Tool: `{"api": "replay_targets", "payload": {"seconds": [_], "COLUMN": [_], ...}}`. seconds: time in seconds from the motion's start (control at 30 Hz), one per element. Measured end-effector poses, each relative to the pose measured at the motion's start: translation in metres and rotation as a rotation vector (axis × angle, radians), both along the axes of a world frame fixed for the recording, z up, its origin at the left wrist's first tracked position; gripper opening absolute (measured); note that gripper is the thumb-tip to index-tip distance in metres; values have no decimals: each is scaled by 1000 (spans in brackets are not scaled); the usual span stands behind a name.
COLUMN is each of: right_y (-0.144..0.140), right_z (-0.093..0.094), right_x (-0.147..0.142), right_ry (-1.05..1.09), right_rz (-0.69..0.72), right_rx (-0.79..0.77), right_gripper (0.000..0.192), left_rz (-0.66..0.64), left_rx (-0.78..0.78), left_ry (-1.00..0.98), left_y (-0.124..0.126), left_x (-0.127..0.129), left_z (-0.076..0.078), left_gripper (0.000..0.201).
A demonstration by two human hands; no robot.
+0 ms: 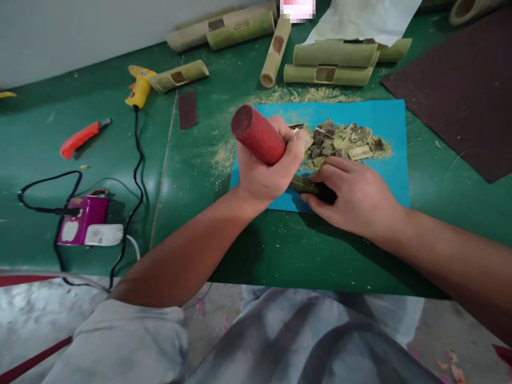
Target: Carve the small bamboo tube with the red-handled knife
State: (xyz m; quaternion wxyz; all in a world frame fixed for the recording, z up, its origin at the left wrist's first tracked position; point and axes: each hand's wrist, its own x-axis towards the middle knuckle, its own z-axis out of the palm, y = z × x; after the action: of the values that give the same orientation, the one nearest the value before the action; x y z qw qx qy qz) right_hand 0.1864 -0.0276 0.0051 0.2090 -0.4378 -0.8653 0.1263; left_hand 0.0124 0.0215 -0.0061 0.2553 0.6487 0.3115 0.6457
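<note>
My left hand [258, 178] is closed around the thick, round red handle [262, 136] of a tool; the tool's working end is hidden behind the hand. Just right of it, my right hand [356, 194] grips a short greenish bamboo piece [304, 184] between thumb and fingers, low over a blue sheet [394, 117]. Much of that piece is covered by my fingers. Directly beyond both hands, a heap of brown and green bamboo chips [360, 143] lies on the sheet.
Cut bamboo tubes [332, 56] with square openings lie along the back of the green table [208, 133]. At left are a yellow glue gun [141, 88], an orange box cutter [82, 138], a purple power strip [82, 210] and cords. A dark brown sheet [464, 90] covers the right.
</note>
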Motion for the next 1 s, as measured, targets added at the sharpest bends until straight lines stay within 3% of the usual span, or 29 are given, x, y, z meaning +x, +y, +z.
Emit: {"api": "replay_targets", "payload": {"seconds": [0.2, 0.33, 0.7, 0.83, 1.0], "right_y": [0, 0, 1, 2, 3], "right_z": [-2, -1, -1, -2, -1], "right_x": [1, 0, 1, 2, 2], "right_ry": [0, -11, -20, -6, 5], "right_rz": [18, 17, 33, 64, 61], "right_rx": [25, 21, 47, 27, -8], "right_gripper": [16, 15, 13, 16, 17], "left_rz": [-94, -72, 11, -78, -94], "left_rx": [-55, -70, 63, 41, -118], "left_ry": [-22, -36, 14, 65, 46], "left_y": [4, 6, 6, 7, 3], "left_x": [-10, -12, -3, -5, -5], "left_z": [-13, -17, 0, 5, 5], "left_gripper": [46, 45, 50, 50, 57]}}
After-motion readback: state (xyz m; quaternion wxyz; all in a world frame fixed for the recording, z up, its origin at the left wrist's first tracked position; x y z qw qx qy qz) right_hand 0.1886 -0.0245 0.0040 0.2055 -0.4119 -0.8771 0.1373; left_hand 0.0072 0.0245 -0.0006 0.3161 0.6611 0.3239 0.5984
